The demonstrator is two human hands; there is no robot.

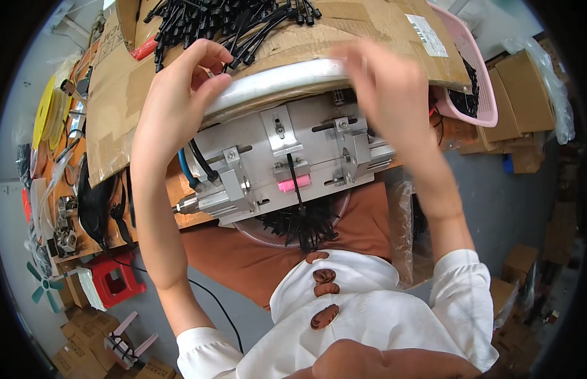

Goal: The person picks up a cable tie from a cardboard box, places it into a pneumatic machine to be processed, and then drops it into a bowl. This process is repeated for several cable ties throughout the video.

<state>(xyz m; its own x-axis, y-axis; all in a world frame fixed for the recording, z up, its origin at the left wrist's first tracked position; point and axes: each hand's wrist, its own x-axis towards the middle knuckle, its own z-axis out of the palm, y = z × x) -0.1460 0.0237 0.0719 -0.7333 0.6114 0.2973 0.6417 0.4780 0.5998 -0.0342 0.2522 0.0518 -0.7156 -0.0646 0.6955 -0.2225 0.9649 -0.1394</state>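
A heap of black cable pieces (230, 22) lies on a cardboard sheet (382, 25) at the top. My left hand (180, 95) reaches up to the heap's near edge, with fingers and thumb pinched around the end of a black piece. My right hand (385, 88) is blurred with motion over the white rounded rim (281, 79) and the cardboard edge; I cannot tell if it holds anything. Below the rim sits a metal fixture (274, 158) with clamps and a pink block (295, 184). One black cable (298, 189) runs down through the fixture.
A clear round dish of black pieces (300, 224) sits under the fixture on a brown surface. A pink basket (477, 82) stands at the right, with cardboard boxes (521, 95) beyond it. Yellow rolls (44, 114) and tools crowd the left bench; a red stool (113, 278) is below.
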